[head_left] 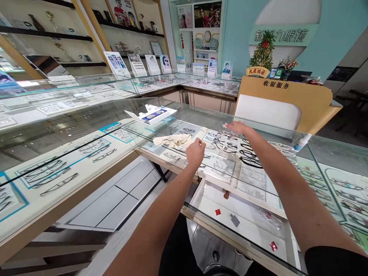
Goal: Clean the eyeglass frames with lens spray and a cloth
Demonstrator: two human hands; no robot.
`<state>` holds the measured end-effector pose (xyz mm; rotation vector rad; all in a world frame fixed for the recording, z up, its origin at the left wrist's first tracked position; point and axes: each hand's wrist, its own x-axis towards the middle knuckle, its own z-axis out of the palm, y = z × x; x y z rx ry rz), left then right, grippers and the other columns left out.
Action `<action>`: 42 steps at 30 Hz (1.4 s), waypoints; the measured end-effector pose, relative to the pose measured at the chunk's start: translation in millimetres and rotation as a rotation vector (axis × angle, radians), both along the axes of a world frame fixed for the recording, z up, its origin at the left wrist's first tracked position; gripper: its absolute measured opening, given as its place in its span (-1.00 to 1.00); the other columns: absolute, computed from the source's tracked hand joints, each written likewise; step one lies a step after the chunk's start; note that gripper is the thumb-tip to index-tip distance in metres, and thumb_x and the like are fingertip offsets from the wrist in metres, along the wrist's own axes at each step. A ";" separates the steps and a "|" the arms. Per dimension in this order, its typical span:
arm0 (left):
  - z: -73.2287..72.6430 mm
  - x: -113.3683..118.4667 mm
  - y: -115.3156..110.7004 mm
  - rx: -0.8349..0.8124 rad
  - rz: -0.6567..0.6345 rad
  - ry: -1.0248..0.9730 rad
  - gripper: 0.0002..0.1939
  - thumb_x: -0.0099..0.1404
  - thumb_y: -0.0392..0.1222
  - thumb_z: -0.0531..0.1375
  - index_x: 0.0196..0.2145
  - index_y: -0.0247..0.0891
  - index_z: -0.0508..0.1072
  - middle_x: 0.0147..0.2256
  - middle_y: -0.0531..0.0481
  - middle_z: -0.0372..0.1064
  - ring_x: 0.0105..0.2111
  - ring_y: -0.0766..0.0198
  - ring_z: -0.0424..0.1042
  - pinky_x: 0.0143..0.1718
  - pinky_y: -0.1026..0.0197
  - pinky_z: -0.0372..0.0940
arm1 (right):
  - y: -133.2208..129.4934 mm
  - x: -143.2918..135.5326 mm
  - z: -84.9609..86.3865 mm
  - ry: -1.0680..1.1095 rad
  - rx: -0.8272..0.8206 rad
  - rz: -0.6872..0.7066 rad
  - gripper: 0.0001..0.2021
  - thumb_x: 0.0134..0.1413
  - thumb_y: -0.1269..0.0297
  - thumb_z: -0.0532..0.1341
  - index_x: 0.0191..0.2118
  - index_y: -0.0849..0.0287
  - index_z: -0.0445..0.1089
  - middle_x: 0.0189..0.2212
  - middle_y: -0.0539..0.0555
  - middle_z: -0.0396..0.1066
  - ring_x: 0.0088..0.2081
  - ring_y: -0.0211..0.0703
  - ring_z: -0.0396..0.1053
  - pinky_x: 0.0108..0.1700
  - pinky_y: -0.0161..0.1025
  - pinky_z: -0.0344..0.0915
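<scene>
Over the glass counter, my left hand (196, 151) is closed, its fingers curled together beside a crumpled cream cloth (172, 140); whatever it may hold is hidden. My right hand (236, 127) reaches farther across the counter with its fingers stretched out. At its fingertips is a small clear item (224, 125), too small to name. Between and below the hands lie rows of eyeglasses (225, 145). Dark-framed eyeglasses (250, 156) sit nearest my right forearm.
An open drawer (198, 195) below the counter holds small red packets and a grey tag (234, 220). A white spray bottle (302, 142) stands at the right. A white-and-blue display card (155, 115) lies at the left. Beyond is the yellow cashier desk (313, 99).
</scene>
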<state>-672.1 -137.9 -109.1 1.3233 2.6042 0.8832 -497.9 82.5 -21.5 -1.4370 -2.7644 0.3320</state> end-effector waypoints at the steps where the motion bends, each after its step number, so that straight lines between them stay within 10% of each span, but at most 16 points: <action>1: -0.7 -0.6 0.4 0.000 0.001 -0.002 -0.80 0.60 -0.10 0.05 -0.16 -0.10 0.45 -0.34 -0.04 0.57 -0.30 0.05 0.55 -0.28 0.12 0.10 | 4.5 -3.5 -4.2 -0.008 -0.014 -0.016 -0.21 0.51 -0.34 -0.07 0.26 0.22 0.58 0.39 0.50 0.46 0.48 0.59 0.22 0.41 0.44 0.21; 11: -5.6 -3.9 3.8 -0.011 0.007 0.007 -0.81 0.55 -0.09 0.08 -0.20 -0.07 0.46 -0.33 -0.05 0.60 -0.27 0.02 0.58 -0.26 0.09 0.19 | -20.6 7.6 -2.8 0.084 0.020 0.062 -0.30 0.61 -0.18 -0.13 0.17 0.17 0.63 0.35 0.38 0.48 0.42 0.47 0.26 0.40 0.42 0.21; 19: -4.3 -2.7 5.4 -0.020 -0.018 0.038 -0.78 0.49 -0.04 0.09 -0.22 -0.09 0.50 -0.27 -0.15 0.62 -0.18 -0.09 0.60 -0.21 0.04 0.25 | -242.4 129.8 -5.8 0.219 -0.144 0.519 -0.39 0.49 -0.28 0.18 0.32 0.05 0.57 0.42 0.32 0.43 0.47 0.34 0.25 0.54 0.39 0.09; 25: -2.8 0.7 7.1 -0.060 -0.006 0.098 -0.77 0.49 -0.06 0.09 -0.16 -0.10 0.54 -0.22 -0.20 0.65 -0.12 -0.17 0.62 -0.18 0.00 0.29 | -360.6 249.6 -66.7 0.055 -0.240 0.358 -0.05 0.27 -0.22 0.43 0.63 0.04 0.20 0.62 0.35 0.15 0.61 0.52 0.07 0.52 0.45 0.18; 30: -2.1 4.5 6.6 -0.076 -0.047 0.116 -0.71 0.48 -0.14 0.07 0.03 -0.13 0.53 -0.17 -0.23 0.65 -0.08 -0.21 0.61 -0.11 -0.06 0.36 | -374.4 310.7 -116.6 0.033 0.175 -0.022 0.05 0.26 -0.31 0.38 0.64 0.19 0.12 0.60 0.46 0.14 0.60 0.63 0.06 0.51 0.54 0.14; 42: -9.6 4.9 13.4 -0.050 -0.136 0.275 -0.42 0.48 0.00 0.06 0.28 -0.37 0.53 0.33 -0.53 0.38 0.37 -0.38 0.30 0.40 -0.28 0.18 | -328.0 361.5 -128.0 0.035 0.389 -0.330 0.39 0.05 -0.75 0.13 0.66 0.33 -0.04 0.62 0.51 0.07 0.62 0.60 0.01 0.57 0.46 0.03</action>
